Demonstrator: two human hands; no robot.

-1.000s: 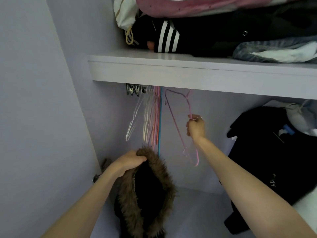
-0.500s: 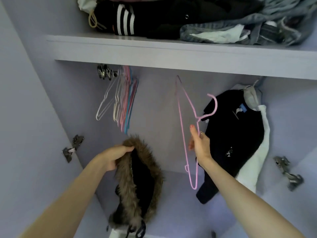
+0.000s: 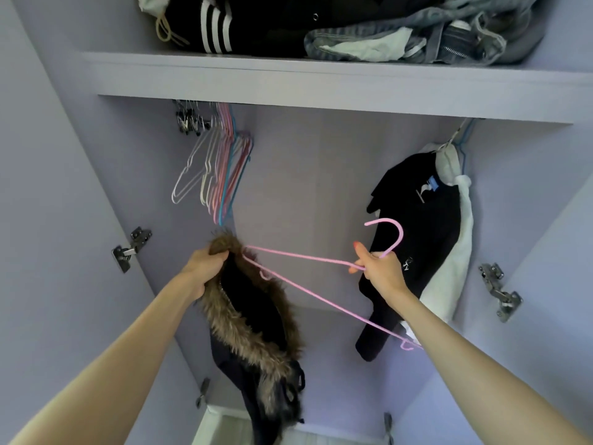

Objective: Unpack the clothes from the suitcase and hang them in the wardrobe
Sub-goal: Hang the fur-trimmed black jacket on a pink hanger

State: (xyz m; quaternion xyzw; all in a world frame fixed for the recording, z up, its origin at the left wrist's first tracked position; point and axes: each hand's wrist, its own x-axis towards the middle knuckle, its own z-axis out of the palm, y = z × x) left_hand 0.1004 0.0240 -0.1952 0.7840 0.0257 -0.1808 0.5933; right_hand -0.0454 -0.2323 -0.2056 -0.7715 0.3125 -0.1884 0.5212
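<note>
**Pink hanger held crosswise, one shoulder at the fur collar**

Pink wire hanger (image 3: 308, 277) is off the rail, inside the open wardrobe (image 3: 321, 187), below the shelf (image 3: 321, 88). Long axis runs roughly sideways and tilted: the far shoulder tip lies left, at the fur collar, the other shoulder tip low right beside the right forearm. Hook points up and curls back toward the left, above the right hand.

Right hand (image 3: 382, 271) grips the hanger's neck just under the hook; fingers curled round the wire, thumb raised and free.

Left hand (image 3: 205, 268) clutches the top of the fur-trimmed dark jacket (image 3: 253, 319), fingers bunched into the brown fur. Jacket hangs straight down from that grip, collar opening facing up and right, toward the hanger. Hanger's left tip touches or just enters the collar; cannot tell which.

Around, taking the hanger as landmark:
- Above left: bunch of spare hangers (image 3: 215, 175), white, pink and blue, on the rail under the shelf.
- Right, directly behind the hook: black garment (image 3: 417, 232) hung over a white one (image 3: 455, 252).
- Far above, on the shelf: folded clothes (image 3: 321, 27), one black with white stripes, some denim.
- Left and right, on the side walls: metal door hinges (image 3: 131, 248).
</note>
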